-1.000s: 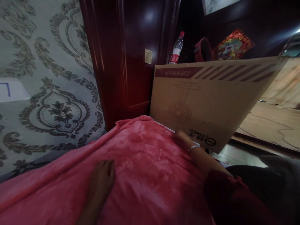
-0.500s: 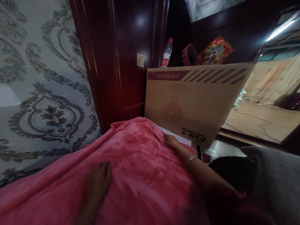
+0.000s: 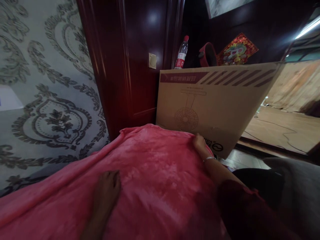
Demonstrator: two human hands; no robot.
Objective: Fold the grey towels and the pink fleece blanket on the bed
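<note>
Left hand (image 3: 107, 188) flat and open on the pink blanket (image 3: 155, 176), palm down, gripping nothing, just pressing the plush cloth near its middle. Right hand (image 3: 200, 144) at the blanket's far right edge, fingers curled over the hem, apparently pinching it, though dim light makes the grip hard to confirm; silver bracelet (image 3: 209, 159) on that wrist. Blanket spread wide across the foreground, from the left edge up to the foot of the cardboard box (image 3: 215, 103). Best handling, judging from this: keep the left palm as an anchor so the cloth does not slide, draw the far edge taut and even with the right, smooth outward from the middle. In the way: the box, standing right at the blanket's far edge and crowding the right hand. Behind it, a water bottle (image 3: 181, 53), a red round thing and a bright picture (image 3: 237, 50). Dark wooden door frame (image 3: 130, 60) at centre, patterned wallpaper (image 3: 47, 83) to the left.
</note>
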